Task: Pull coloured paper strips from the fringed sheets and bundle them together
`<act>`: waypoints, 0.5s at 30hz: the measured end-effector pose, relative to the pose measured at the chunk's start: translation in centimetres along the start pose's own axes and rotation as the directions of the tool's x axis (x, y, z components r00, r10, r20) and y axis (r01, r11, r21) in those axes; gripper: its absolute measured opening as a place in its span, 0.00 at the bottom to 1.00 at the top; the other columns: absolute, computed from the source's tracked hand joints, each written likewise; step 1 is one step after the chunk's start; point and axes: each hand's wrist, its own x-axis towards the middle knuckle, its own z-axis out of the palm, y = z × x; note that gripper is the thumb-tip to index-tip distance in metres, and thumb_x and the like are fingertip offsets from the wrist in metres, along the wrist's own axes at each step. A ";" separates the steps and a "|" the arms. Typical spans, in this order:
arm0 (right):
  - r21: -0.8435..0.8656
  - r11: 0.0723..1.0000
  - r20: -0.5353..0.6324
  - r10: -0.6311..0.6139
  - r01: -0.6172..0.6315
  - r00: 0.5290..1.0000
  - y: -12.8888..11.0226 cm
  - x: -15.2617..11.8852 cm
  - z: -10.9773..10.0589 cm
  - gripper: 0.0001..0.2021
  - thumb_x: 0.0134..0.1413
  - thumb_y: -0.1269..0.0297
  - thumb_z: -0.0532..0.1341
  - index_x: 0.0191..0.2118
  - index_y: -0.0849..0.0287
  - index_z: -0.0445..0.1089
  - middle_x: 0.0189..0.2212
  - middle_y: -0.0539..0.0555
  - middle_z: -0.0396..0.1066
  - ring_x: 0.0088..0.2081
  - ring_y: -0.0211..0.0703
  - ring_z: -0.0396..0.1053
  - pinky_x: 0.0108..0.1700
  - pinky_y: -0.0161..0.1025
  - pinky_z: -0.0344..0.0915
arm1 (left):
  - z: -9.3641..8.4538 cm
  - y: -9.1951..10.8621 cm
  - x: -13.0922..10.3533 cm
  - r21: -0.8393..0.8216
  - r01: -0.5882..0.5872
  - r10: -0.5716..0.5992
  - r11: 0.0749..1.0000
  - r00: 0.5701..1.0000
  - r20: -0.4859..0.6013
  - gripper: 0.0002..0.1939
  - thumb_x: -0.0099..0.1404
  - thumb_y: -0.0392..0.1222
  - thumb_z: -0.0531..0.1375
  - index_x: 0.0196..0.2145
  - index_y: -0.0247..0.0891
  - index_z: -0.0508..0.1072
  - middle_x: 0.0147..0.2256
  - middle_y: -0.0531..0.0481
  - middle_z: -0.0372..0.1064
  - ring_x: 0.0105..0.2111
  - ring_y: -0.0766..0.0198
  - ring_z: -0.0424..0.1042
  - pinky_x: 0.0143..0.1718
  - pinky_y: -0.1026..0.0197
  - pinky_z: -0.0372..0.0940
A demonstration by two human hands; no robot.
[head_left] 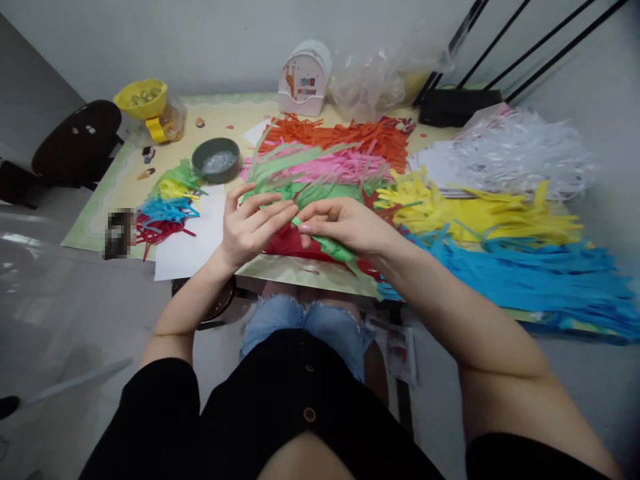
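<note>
My right hand (345,227) is closed on a folded green tissue-paper strip (340,249), pinching it between thumb and fingers. One end of the strip shows by the fingertips, and its loose part hangs below the palm. My left hand (257,225) meets it from the other side with fingers stretched out, fingertips at the strip's end; its thumb is hidden. Beneath both hands lie fringed green strips (320,191) and a red fringed bundle (285,243). Pink fringe (345,165) and orange fringe (345,137) lie behind them.
Yellow fringe (480,213) and blue fringe (520,273) spread across the right. To the left are white paper (193,243), a small multicoloured tassel bundle (170,208) and a dark bowl (216,160). A yellow bowl (143,100), white holder (305,80) and plastic bags (535,150) stand farther back.
</note>
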 end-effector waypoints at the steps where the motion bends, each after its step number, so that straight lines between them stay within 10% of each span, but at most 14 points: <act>1: 0.007 1.000 -0.008 -0.012 0.012 1.000 0.1 0.1 0.6 0.24 0.44 0.42 0.77 0.35 0.58 0.78 0.24 0.50 0.78 0.27 0.38 0.73 0.34 0.36 0.70 | 0.1 0.1 -0.5 0.029 -0.016 0.018 0.999 0.999 -0.045 0.08 0.71 0.51 0.65 0.41 0.49 0.84 0.37 0.49 0.83 0.43 0.56 0.81 0.64 0.42 0.61; 8: -0.008 0.982 0.083 -0.189 0.191 0.978 -0.5 2.3 4.3 0.21 0.55 0.43 0.72 0.40 0.58 0.78 0.28 0.52 0.80 0.31 0.41 0.78 0.38 0.38 0.73 | -0.1 3.4 -3.8 -0.212 0.203 -0.272 0.956 0.884 -0.380 0.08 0.71 0.42 0.65 0.43 0.47 0.85 0.42 0.48 0.83 0.43 0.59 0.81 0.52 0.53 0.72; 15: -0.271 0.861 0.070 -0.429 0.431 0.901 0.1 7.2 9.4 0.05 0.64 0.62 0.63 0.40 0.55 0.69 0.33 0.50 0.80 0.35 0.39 0.77 0.41 0.36 0.70 | -2.5 2.9 -5.2 -0.482 0.430 -0.636 0.764 0.627 -0.449 0.13 0.70 0.53 0.67 0.42 0.44 0.87 0.43 0.46 0.83 0.46 0.57 0.81 0.53 0.55 0.74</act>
